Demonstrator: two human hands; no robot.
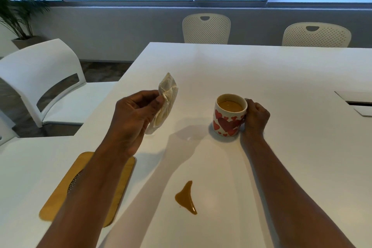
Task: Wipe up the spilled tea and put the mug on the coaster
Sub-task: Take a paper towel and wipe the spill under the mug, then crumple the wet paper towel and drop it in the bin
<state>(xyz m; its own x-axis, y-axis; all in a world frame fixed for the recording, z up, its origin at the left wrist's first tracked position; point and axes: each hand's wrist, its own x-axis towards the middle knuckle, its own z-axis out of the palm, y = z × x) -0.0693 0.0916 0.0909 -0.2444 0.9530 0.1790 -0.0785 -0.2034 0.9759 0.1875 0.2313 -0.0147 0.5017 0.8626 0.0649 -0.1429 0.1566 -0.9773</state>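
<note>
The left hand [132, 119] pinched a crumpled tissue [166, 102] above the table [281, 78], the right hand [256, 116] gripped the handle of the heart-patterned mug [229, 116], the tea spill [186, 197] lay nearer, and the coaster [58, 197] sat partly under the left forearm.

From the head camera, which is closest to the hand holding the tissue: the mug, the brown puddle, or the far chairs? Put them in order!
From the left hand:
1. Mug, on the table to its right, held by the right hand.
2. Tea puddle, nearer the person, between the arms.
3. Chairs, across the table by the window.
</note>
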